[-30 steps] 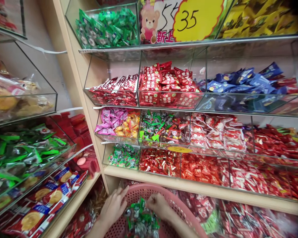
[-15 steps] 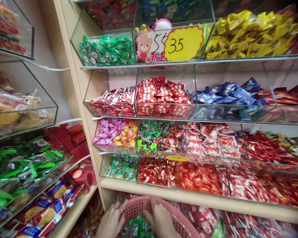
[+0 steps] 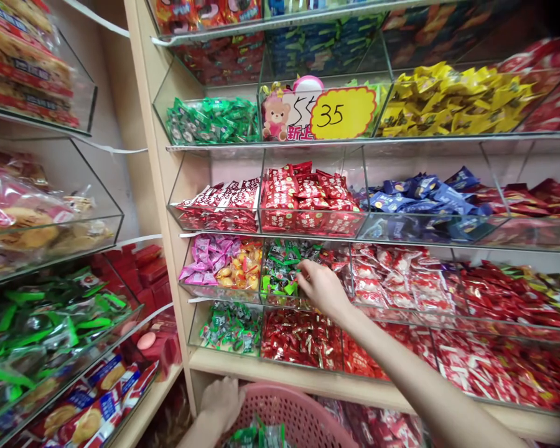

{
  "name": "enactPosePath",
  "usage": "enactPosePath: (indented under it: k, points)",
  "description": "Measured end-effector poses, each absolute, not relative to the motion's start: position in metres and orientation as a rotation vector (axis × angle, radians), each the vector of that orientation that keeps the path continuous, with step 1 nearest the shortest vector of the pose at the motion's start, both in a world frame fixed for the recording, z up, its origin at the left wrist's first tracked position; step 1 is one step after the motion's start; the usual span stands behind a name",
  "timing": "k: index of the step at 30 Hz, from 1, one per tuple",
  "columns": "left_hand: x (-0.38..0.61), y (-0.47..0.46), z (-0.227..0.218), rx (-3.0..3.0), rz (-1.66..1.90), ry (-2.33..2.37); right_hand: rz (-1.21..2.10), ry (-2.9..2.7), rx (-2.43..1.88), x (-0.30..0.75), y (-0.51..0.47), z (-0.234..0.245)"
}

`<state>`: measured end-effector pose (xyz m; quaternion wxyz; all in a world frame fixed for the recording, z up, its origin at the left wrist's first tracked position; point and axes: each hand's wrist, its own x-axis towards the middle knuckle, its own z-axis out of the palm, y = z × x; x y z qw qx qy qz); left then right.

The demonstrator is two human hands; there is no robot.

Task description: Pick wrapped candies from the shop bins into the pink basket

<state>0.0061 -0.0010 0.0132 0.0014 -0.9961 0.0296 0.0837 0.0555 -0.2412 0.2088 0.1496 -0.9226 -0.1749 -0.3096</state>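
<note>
My right hand (image 3: 321, 287) reaches up into a clear shelf bin of green and red wrapped candies (image 3: 284, 269), its fingers curled down among the wrappers. What they grip, if anything, is hidden. My left hand (image 3: 222, 402) is closed on the rim of a pink plastic basket (image 3: 303, 414) at the bottom edge. Green wrapped candies (image 3: 256, 435) lie in the basket.
Clear bins fill the wooden shelves: pink and orange candies (image 3: 224, 264), red packets (image 3: 308, 196), blue packets (image 3: 424, 196), yellow packets (image 3: 452, 99), green packets (image 3: 212, 119). A yellow price sign reading 35 (image 3: 341, 113) stands above. More bins of snacks (image 3: 42, 323) line the left shelf.
My right hand left the basket and rose to the green-and-red candy bin. My left hand moved to the basket's rim. The view tilted upward.
</note>
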Motion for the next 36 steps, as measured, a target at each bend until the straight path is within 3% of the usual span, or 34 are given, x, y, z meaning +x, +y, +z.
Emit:
enactPosePath:
  k: [9,36]
  points:
    - [0.007,-0.006,-0.024,-3.177,0.187,0.037,-0.939,-0.625,-3.004,0.112,-0.241,0.232]
    - [0.015,0.002,-0.04,-3.235,0.148,0.005,-0.911,-0.729,-2.85,0.134,-0.244,0.243]
